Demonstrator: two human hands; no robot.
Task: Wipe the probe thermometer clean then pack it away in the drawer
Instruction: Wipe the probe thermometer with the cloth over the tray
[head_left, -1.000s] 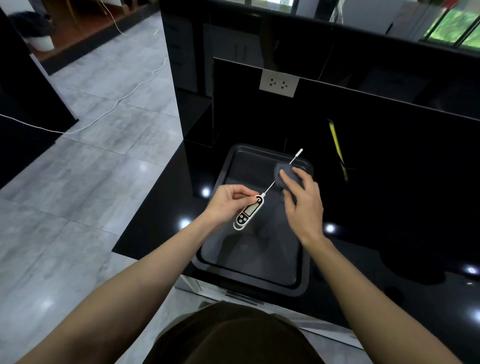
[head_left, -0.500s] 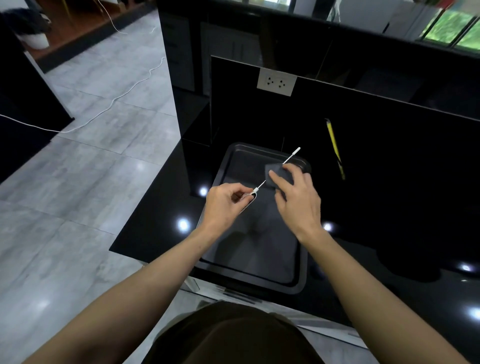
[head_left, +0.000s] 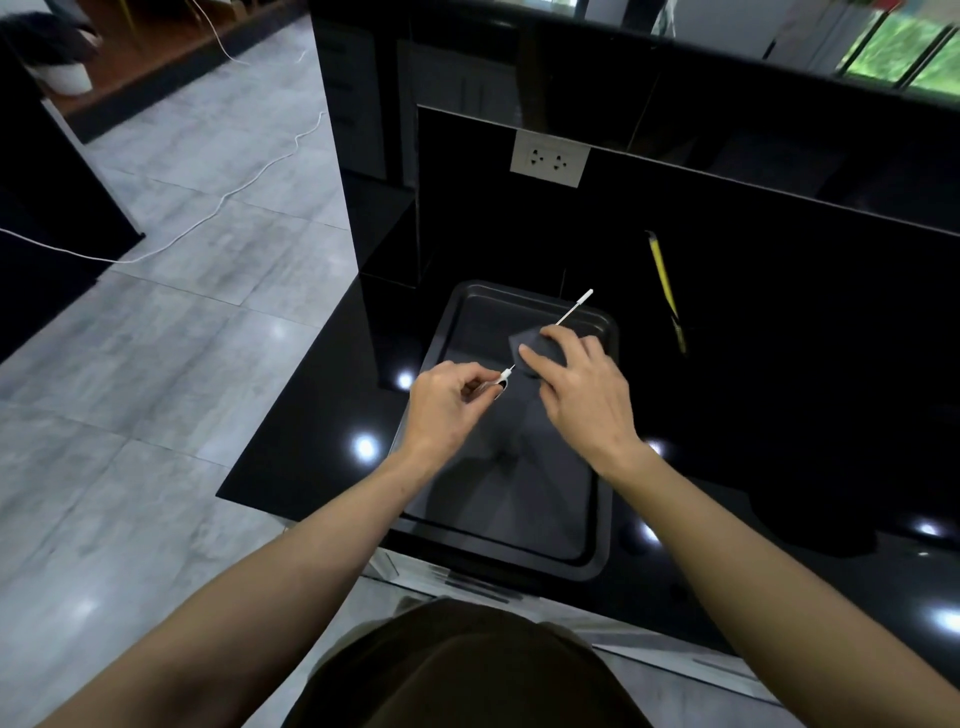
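Note:
My left hand (head_left: 447, 402) grips the white body of the probe thermometer (head_left: 574, 309), which is mostly hidden inside my fingers. Its thin metal probe runs up and to the right, ending in a white tip above the far rim of the tray. My right hand (head_left: 582, 387) pinches a dark grey cloth (head_left: 530, 343) around the middle of the probe. Both hands hover over a black baking tray (head_left: 519, 509) on the glossy black counter. No drawer is visible.
A yellow-handled tool (head_left: 665, 283) lies on the counter right of the tray. A white wall socket (head_left: 549, 158) sits on the black backsplash behind. The counter's left edge drops to a grey tiled floor with a white cable (head_left: 208, 218).
My left hand has turned the thermometer so its display and buttons are now hidden in my fingers. The cloth in my right hand has slid along the probe toward the body.

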